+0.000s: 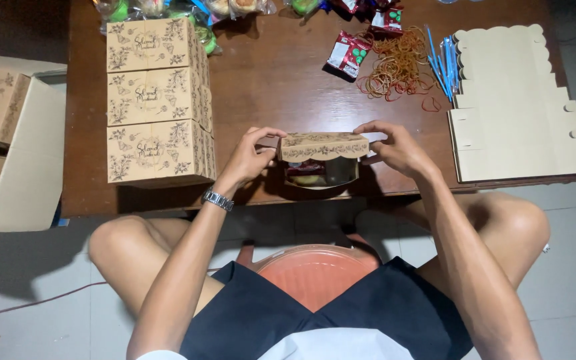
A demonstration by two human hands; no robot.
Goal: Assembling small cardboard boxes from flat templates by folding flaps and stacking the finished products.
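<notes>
A small brown printed cardboard box (323, 147) stands at the near edge of the dark wooden table (281, 80), its lid partly down and snack packets showing inside. My left hand (251, 155) pinches the box's left end with thumb and fingers. My right hand (395, 148) holds the right end, fingers on the lid. A metal watch (218, 199) is on my left wrist.
Three closed printed boxes (155, 100) are stacked side by side at the left. Flat box blanks (515, 107) lie at the right. Rubber bands (398, 63), blue straws (443, 60) and snack packets (348, 55) lie at the back. An open carton (15, 153) sits on the floor at the left.
</notes>
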